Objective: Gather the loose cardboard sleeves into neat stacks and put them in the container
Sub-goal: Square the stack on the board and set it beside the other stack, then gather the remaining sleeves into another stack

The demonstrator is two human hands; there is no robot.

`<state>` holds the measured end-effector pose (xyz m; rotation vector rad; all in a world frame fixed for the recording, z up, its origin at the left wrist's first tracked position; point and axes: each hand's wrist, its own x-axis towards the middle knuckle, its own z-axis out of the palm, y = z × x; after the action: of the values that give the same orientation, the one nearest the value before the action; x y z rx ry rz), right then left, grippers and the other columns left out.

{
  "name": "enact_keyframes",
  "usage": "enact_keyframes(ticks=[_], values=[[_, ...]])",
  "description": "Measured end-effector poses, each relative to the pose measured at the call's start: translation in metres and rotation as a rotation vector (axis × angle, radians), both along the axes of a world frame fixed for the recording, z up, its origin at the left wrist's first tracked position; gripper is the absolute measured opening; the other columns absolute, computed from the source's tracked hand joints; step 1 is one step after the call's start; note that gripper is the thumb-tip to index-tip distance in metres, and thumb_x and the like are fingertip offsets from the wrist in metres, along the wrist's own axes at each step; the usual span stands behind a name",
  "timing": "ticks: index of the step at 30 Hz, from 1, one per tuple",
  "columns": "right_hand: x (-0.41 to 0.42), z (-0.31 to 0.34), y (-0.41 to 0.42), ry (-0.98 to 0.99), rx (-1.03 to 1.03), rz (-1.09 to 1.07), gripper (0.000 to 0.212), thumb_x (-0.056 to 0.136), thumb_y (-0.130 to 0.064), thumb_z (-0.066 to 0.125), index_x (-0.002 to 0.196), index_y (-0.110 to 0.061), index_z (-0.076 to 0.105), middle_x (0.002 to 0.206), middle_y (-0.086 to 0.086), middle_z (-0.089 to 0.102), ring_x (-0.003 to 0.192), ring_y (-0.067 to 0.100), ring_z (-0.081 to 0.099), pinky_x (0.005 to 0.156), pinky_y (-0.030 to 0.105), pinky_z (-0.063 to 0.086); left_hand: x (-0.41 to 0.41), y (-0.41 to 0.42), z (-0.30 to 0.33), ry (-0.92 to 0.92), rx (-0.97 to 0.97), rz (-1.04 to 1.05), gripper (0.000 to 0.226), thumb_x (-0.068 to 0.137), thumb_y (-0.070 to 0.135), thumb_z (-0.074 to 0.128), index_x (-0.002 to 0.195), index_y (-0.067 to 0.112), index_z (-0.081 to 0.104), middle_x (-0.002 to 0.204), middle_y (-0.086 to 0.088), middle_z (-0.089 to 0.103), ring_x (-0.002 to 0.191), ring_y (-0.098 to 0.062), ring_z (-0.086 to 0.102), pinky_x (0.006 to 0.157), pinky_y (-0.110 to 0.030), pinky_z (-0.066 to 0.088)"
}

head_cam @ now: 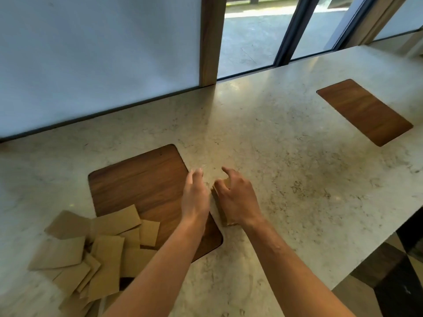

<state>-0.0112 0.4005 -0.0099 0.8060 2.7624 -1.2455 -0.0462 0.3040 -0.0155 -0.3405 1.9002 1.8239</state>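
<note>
Head view showed my right hand (235,197) curled over a small squared-up stack of brown cardboard sleeves (223,209) standing on the pale speckled stone counter (286,138), fingers bent around its top edge. My left hand (195,195) stood edge-on just beside the stack at its nine o'clock, fingers nearly straight; whether it touched the cardboard I could not tell through the blur. At eight o'clock from my hands, loose flat brown cardboard sleeves (91,252) lay scattered, overlapping the dark wooden inlay panel (142,184).
</note>
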Motion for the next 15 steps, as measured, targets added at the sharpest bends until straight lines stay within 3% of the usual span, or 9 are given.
enact_keyframes(ticks=[2,4,8,11,15], values=[[-0.009,0.009,-0.017,0.027,0.032,0.099,0.054,0.103,-0.036,0.055,0.153,-0.017,0.047,0.156,0.006,0.051,0.139,0.024,0.051,0.113,0.035,0.04,-0.006,-0.023,0.011,0.103,-0.049,0.011,0.073,0.093,0.061,0.034,0.157,0.027,0.041,0.162,0.002,0.043,0.143,-0.014,0.04,0.103,-0.032,0.029],[-0.014,0.011,-0.037,0.046,0.061,0.183,0.054,0.103,-0.038,0.058,0.153,-0.02,0.047,0.155,0.003,0.051,0.137,0.021,0.051,0.105,0.027,0.037,-0.008,-0.051,0.016,0.165,-0.088,0.023,0.067,0.095,0.059,0.035,0.153,0.027,0.047,0.158,0.003,0.049,0.135,-0.011,0.045,0.103,-0.033,0.034],[-0.021,0.003,-0.095,0.057,0.01,0.301,0.05,0.1,-0.038,0.064,0.147,-0.026,0.052,0.151,-0.001,0.051,0.133,0.016,0.051,0.098,0.023,0.036,-0.004,-0.124,0.011,0.227,-0.175,0.044,0.051,0.102,0.052,0.037,0.144,0.029,0.054,0.15,0.0,0.057,0.133,-0.015,0.054,0.109,-0.037,0.044],[-0.021,-0.014,-0.138,0.02,-0.036,0.38,0.045,0.099,-0.037,0.066,0.142,-0.028,0.056,0.145,-0.004,0.053,0.119,0.005,0.051,0.092,0.017,0.037,0.007,-0.181,0.001,0.199,-0.223,0.138,0.023,0.107,0.046,0.038,0.116,0.038,0.059,0.131,-0.001,0.066,0.12,-0.017,0.062,0.105,-0.046,0.052],[-0.009,-0.041,-0.164,-0.076,0.01,0.434,0.033,0.097,-0.029,0.069,0.13,-0.023,0.066,0.125,-0.003,0.06,0.109,0.01,0.058,0.095,0.026,0.051,0.037,-0.235,-0.015,0.125,-0.226,0.255,0.02,0.107,0.049,0.039,0.102,0.04,0.057,0.116,0.001,0.068,0.11,-0.018,0.066,0.098,-0.048,0.056]])
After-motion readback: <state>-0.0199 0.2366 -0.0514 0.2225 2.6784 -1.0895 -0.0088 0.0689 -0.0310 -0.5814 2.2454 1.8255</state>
